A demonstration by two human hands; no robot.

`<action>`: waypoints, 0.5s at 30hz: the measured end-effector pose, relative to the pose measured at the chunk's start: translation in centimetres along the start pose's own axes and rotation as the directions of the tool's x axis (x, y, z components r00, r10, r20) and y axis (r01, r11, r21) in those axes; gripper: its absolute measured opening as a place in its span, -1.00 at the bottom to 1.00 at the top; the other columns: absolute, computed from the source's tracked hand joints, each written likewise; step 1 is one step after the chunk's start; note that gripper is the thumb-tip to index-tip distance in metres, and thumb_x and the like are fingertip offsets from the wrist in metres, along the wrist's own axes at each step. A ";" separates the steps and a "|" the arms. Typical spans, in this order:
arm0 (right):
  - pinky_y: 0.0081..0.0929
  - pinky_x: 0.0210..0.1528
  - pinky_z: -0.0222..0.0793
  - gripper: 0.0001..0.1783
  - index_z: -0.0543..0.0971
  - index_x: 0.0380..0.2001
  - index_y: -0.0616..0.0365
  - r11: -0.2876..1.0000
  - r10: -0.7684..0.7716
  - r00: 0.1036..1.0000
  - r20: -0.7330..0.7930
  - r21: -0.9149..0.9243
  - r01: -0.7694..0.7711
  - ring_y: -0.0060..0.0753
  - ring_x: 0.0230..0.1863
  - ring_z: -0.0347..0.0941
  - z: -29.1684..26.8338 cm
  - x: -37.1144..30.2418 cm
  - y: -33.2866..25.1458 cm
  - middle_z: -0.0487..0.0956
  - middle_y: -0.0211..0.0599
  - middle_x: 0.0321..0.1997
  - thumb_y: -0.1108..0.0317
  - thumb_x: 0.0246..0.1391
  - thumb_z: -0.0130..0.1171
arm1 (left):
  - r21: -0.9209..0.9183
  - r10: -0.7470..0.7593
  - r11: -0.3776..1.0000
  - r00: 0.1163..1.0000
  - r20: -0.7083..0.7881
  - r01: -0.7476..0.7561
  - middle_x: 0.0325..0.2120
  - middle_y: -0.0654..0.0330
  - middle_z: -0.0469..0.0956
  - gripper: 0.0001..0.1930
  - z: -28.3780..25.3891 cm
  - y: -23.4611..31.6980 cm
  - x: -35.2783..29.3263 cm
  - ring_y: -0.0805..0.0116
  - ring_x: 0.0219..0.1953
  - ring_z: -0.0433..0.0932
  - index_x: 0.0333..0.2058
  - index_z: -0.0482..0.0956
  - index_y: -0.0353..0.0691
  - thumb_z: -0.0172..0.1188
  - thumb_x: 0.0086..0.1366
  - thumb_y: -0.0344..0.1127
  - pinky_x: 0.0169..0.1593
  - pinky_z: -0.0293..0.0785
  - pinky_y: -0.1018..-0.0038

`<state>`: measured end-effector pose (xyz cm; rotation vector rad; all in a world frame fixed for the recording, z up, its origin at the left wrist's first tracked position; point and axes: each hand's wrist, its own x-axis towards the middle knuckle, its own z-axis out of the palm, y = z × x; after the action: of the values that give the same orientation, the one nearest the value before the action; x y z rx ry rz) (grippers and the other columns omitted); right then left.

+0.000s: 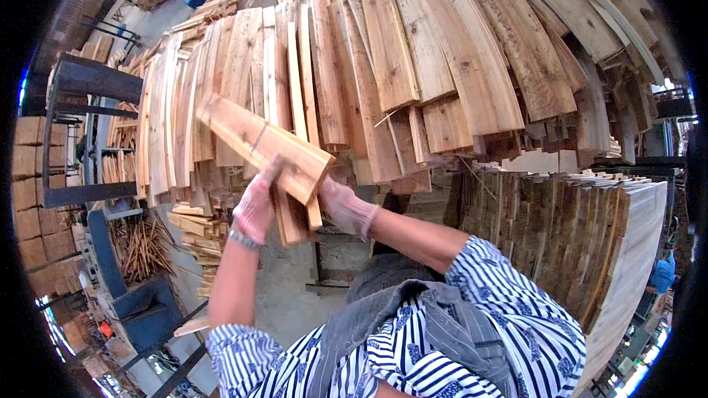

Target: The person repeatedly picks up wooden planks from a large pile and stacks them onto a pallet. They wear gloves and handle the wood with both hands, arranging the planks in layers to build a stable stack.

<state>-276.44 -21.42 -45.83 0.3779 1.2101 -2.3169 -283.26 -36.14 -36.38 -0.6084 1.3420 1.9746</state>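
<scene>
A short wooden board lies tilted in front of me, its near end toward my body and its far end over the rows of planks. My left hand, in a pale pinkish glove, is closed on the board's left edge near that end. On the other side my right hand, gloved alike, grips the board's right edge; its fingers are partly hidden behind the wood. Just beneath the board, the end of another plank shows between my hands.
Wide boards are piled at the far right, their ends jutting toward me. Upright panels stand stacked to my right. A dark metal frame is at the left, near a blue chair and a heap of sticks.
</scene>
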 end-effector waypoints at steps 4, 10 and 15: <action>-0.28 0.41 0.27 -0.22 0.16 0.45 0.11 0.926 0.279 0.952 -0.126 -0.228 -0.302 -0.30 0.32 0.37 -3.9 -7.9 -1.4 0.39 -0.15 0.36 -0.24 0.44 -0.42 | -0.012 -0.002 1.000 0.996 0.089 0.003 0.10 0.17 0.54 -0.42 -0.3 -4.3 -7.3 0.28 0.21 0.44 0.21 0.41 -0.24 0.38 0.29 -0.17 0.35 0.31 0.26; -0.31 0.42 0.24 -0.32 0.15 0.45 0.12 0.982 0.091 0.996 -0.012 -0.165 -0.092 -0.32 0.34 0.34 -8.4 -6.3 0.0 0.36 -0.15 0.38 -0.08 0.47 -0.42 | -0.349 -0.111 0.931 0.994 0.001 0.105 0.20 0.12 0.44 -0.31 -0.2 -11.0 -3.5 0.11 0.25 0.40 0.29 0.30 -0.16 0.35 0.30 -0.05 0.38 0.28 0.12; -0.33 0.43 0.22 -0.39 0.14 0.45 0.13 0.983 0.049 0.997 0.065 -0.180 -0.036 -0.32 0.36 0.32 -8.4 -7.4 0.1 0.34 -0.16 0.41 0.05 0.50 -0.42 | -0.272 0.065 0.956 0.985 -0.161 -0.108 0.21 0.09 0.43 -0.24 -3.3 -9.3 0.9 0.05 0.24 0.40 0.31 0.30 -0.15 0.36 0.26 0.09 0.34 0.35 0.04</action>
<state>-270.00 -12.37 -47.32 0.2549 1.3499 -2.1461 -276.97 -36.61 -43.97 -0.8592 1.2009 2.2505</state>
